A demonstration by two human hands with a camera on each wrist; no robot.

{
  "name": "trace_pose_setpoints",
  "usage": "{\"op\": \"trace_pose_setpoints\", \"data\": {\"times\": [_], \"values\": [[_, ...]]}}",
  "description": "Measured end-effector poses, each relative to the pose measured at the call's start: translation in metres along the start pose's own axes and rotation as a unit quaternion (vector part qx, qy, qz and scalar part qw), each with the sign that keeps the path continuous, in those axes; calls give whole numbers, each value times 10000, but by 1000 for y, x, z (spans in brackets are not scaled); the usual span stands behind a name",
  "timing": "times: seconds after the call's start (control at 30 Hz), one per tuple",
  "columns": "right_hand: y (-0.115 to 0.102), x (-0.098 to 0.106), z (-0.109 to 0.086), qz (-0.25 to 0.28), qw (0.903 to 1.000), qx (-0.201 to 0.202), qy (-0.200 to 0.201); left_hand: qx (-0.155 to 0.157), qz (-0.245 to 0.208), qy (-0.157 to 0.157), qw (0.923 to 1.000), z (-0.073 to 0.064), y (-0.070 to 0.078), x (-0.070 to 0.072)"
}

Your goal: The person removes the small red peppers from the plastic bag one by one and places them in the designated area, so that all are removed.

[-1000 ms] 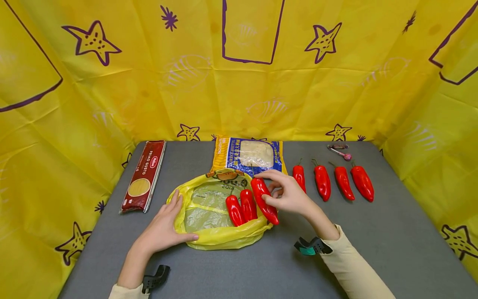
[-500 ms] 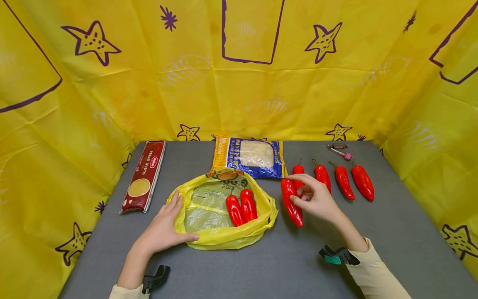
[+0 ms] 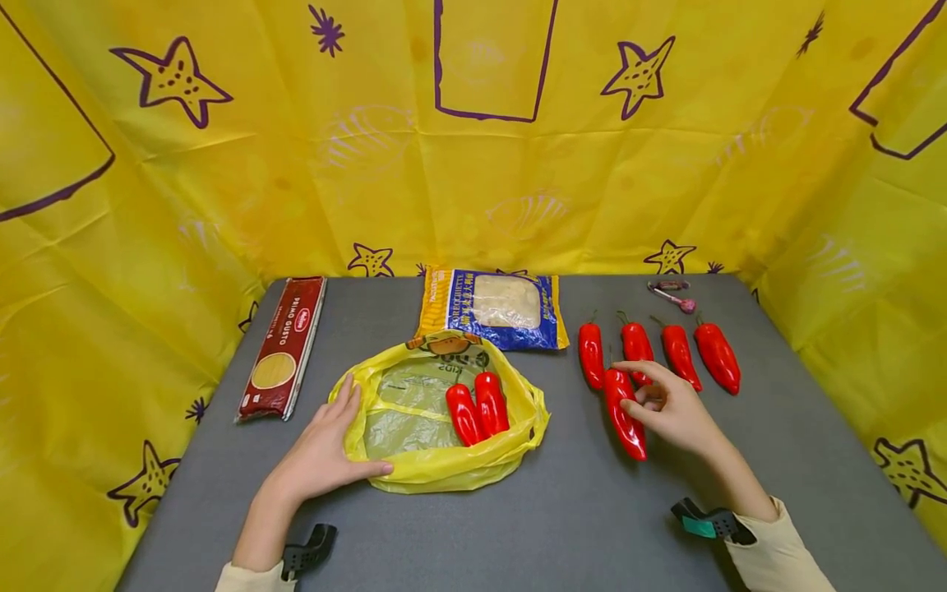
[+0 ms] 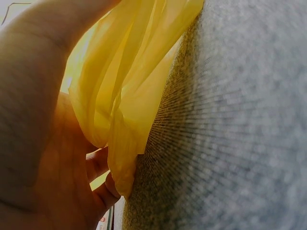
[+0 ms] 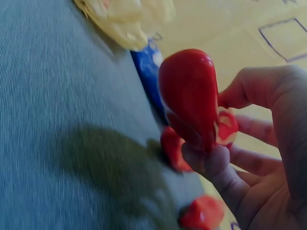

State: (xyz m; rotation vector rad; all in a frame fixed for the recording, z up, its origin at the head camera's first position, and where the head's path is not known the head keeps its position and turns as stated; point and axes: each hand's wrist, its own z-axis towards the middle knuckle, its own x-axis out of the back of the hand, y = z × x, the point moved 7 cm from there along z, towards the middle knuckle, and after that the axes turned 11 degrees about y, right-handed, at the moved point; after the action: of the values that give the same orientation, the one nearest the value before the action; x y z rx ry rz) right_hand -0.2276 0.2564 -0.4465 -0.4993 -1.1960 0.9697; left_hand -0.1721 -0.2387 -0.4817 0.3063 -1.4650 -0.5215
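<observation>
My right hand (image 3: 673, 411) pinches a glossy red chili pepper (image 3: 624, 415) between thumb and fingers, its stem end pointing away. In the right wrist view the held pepper (image 5: 189, 91) hangs above its shadow. My left hand (image 3: 318, 452) lies against the left side of a yellow plastic bag (image 3: 451, 477), fingers spread along its side and thumb on the front rim. Two red peppers (image 3: 463, 415) lie inside the bag's open mouth, on the right. Yellow folds of the bag (image 4: 129, 81) sit between thumb and fingers in the left wrist view.
Several red peppers (image 3: 718, 358) lie in a row at the right, one partly behind my right hand. A blue and yellow pasta packet (image 3: 506, 304) is behind the bag. A red spaghetti packet (image 3: 284, 349) lies left. Beyond the peppers are a lollipop (image 3: 686, 306) and a small wrapped sweet (image 3: 672, 285).
My right hand has carried the pepper from over the bag's right rim rightward to the front of the pepper row. The left hand and the bag have stayed in place.
</observation>
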Motion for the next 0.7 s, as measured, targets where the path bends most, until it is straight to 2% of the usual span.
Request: {"op": "trace_pose_setpoints", "data": {"times": [0.2, 0.43, 0.7], "values": [[13, 7, -10, 81, 9998, -197, 22, -19, -2, 44, 10000, 0, 0, 1], [24, 1, -16, 165, 9993, -339, 37, 11, -8, 13, 10000, -1, 0, 2], [31, -6, -15, -193, 9995, -202, 119, 31, 4, -9, 10000, 0, 2, 1]]}}
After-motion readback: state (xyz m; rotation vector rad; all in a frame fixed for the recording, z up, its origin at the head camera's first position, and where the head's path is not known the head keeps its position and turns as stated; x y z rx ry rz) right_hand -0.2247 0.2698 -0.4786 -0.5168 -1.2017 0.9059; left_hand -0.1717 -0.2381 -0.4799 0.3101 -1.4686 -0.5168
